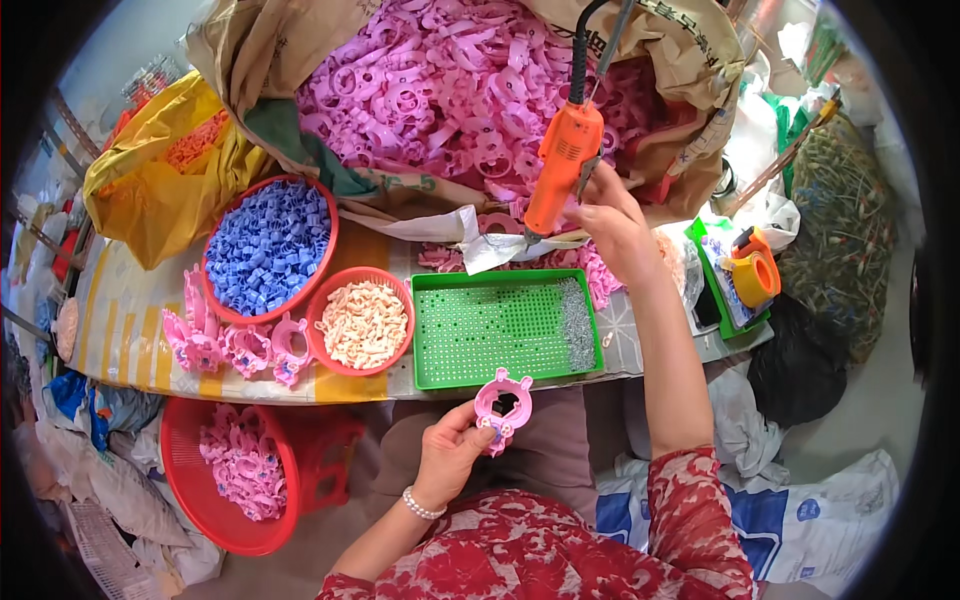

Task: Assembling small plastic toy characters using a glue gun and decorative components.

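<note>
Pink plastic toy piece [502,405] gripped in left-hand fingers [455,450] over the lap, below the green tray [500,325]; right hand [610,225] closed on the orange power screwdriver [562,160]; few assembled pieces [235,345] on bench, full sack [450,90] seemingly left.

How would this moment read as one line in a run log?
left hand: holds pink plastic part | right hand: grips orange power screwdriver | green tray: screws at right end
</note>
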`<act>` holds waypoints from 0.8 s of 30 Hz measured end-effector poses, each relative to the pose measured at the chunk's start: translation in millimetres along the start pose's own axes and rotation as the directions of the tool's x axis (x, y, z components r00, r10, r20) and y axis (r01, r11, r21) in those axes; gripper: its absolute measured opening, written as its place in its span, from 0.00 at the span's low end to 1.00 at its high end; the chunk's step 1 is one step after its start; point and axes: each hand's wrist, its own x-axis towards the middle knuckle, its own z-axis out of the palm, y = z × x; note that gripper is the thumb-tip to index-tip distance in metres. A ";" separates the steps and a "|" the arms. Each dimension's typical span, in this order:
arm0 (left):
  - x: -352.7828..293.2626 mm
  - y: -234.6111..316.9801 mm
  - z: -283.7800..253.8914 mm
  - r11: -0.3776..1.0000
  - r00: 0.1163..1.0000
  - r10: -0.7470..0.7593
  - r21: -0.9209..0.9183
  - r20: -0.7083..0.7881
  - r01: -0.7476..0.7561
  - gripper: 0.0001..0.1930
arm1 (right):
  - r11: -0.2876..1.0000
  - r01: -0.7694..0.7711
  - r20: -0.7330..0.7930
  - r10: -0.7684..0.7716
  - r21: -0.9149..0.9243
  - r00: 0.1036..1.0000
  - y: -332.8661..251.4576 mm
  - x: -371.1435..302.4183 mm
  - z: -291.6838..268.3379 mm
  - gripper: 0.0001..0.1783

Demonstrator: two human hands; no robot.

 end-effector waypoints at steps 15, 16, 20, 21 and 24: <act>11.4 3.1 13.6 0.997 0.993 0.066 -0.034 -0.098 -0.070 0.21 | 0.999 0.032 0.159 -0.033 0.007 0.987 -19.0 -69.4 34.0 0.35; 11.4 2.1 14.8 0.997 0.993 0.062 -0.029 -0.103 -0.066 0.21 | 0.990 -0.010 0.064 0.002 0.138 0.998 -26.4 -80.1 56.7 0.38; 6.7 -1.9 19.3 1.000 0.993 0.023 -0.008 -0.117 -0.024 0.24 | 0.968 -0.019 0.223 -0.039 0.250 0.974 -30.2 -109.2 57.8 0.39; 6.9 -5.1 19.0 1.000 0.993 0.019 0.010 -0.113 -0.018 0.24 | 0.948 -0.073 0.187 0.015 0.310 0.982 -32.7 -118.0 59.8 0.41; 5.2 -8.5 25.6 0.999 0.997 0.005 -0.051 -0.079 -0.009 0.23 | 0.926 -0.117 0.091 0.090 0.360 0.992 -42.6 -133.9 79.7 0.42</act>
